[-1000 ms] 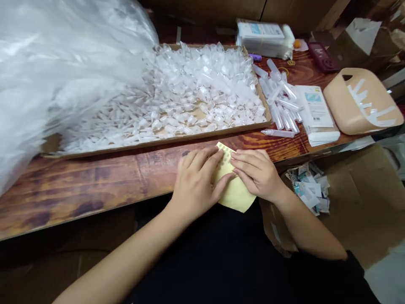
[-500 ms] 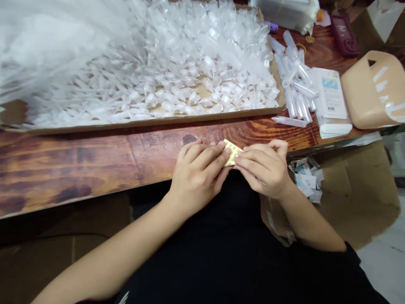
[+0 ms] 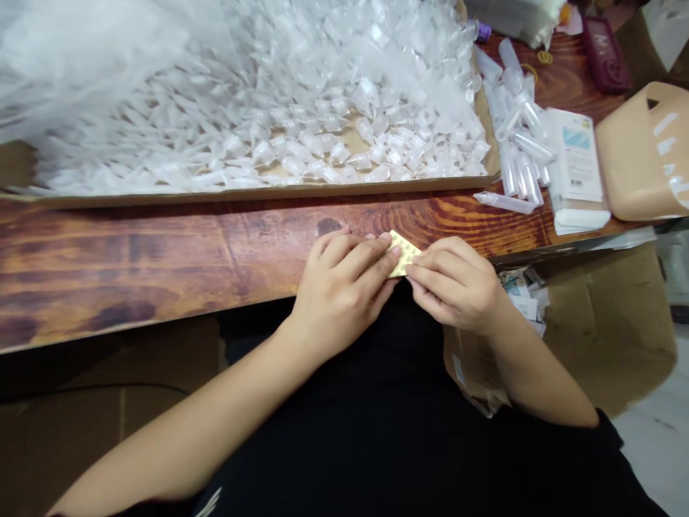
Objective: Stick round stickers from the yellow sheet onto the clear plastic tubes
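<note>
Wood-grain counter (image 3: pixel 161 251) across the frame, front edge running left to right. On its far side, wide flat cardboard tray (image 3: pixel 258 192) heaped w/ small clear plastic caps (image 3: pixel 344 136); upper left of tray blurred behind a clear plastic bag (image 3: pixel 80 64). Right of tray, touching its corner: bundle of clear plastic tubes (image 3: pixel 519 154) lying roughly parallel, one single tube (image 3: pixel 503 202) apart, nearer the front edge. Just right of tubes: stack of white printed packets (image 3: pixel 575 169). Far right: tan rounded container (image 3: pixel 643 154) w/ white marks. Top right: dark maroon flat item (image 3: pixel 606 43), can't tell what. Below counter edge on the right: brown cardboard box (image 3: pixel 608 316) w/ small printed paper scraps (image 3: pixel 525 294) inside.

Near centre, at the counter's front edge, over a black-clothed lap (image 3: pixel 387 416): left hand (image 3: pixel 339 294) and right hand (image 3: pixel 457 283), fingertips meeting. Between them: small yellow sticker sheet (image 3: pixel 402 253), tilted, one corner poking up over the counter edge, rest hidden by fingers. Left grip: fingers curled narrow, tips pressed on sheet's left side. Right grip: narrow pinch, thumb and fingers on sheet's right edge. Dots on sheet too small to make out. Both forearms bare, coming in from bottom left and bottom right.
</note>
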`<state>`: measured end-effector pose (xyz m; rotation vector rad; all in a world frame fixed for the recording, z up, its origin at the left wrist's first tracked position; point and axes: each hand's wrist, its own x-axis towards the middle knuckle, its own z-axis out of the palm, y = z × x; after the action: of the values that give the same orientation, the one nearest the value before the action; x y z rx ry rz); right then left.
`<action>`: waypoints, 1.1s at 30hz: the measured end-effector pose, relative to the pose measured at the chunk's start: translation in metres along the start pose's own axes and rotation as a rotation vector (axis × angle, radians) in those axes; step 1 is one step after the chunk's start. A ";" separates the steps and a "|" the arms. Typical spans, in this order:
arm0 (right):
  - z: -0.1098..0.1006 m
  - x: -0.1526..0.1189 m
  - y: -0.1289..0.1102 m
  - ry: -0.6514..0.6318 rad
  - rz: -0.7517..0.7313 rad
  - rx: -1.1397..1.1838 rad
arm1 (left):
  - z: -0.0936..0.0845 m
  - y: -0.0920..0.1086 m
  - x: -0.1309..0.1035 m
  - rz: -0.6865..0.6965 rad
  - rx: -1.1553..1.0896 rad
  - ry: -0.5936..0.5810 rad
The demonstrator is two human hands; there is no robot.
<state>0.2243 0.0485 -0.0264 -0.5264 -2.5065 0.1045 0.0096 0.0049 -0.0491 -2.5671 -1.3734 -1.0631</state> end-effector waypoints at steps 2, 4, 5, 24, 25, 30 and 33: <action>-0.003 0.001 0.001 -0.029 -0.019 -0.001 | 0.001 0.000 0.000 0.004 0.002 0.003; -0.005 0.002 0.002 -0.049 -0.031 -0.001 | 0.001 -0.001 -0.001 0.005 0.010 0.014; -0.006 0.002 0.002 -0.058 -0.035 0.000 | 0.002 -0.001 -0.001 0.007 0.017 0.021; -0.004 0.002 0.003 -0.033 0.097 0.038 | -0.005 0.003 0.006 -0.255 -0.169 -0.238; -0.002 0.002 0.003 -0.009 0.108 0.045 | -0.005 0.003 0.005 -0.242 -0.155 -0.235; -0.001 0.000 0.002 0.170 0.194 0.045 | -0.008 0.004 0.010 -0.188 -0.036 -0.174; -0.006 -0.007 0.000 0.356 0.274 0.010 | -0.008 0.001 0.025 -0.198 0.032 -0.163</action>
<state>0.2330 0.0453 -0.0250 -0.8072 -2.0780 0.1164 0.0156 0.0195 -0.0278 -2.5876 -1.6987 -0.8614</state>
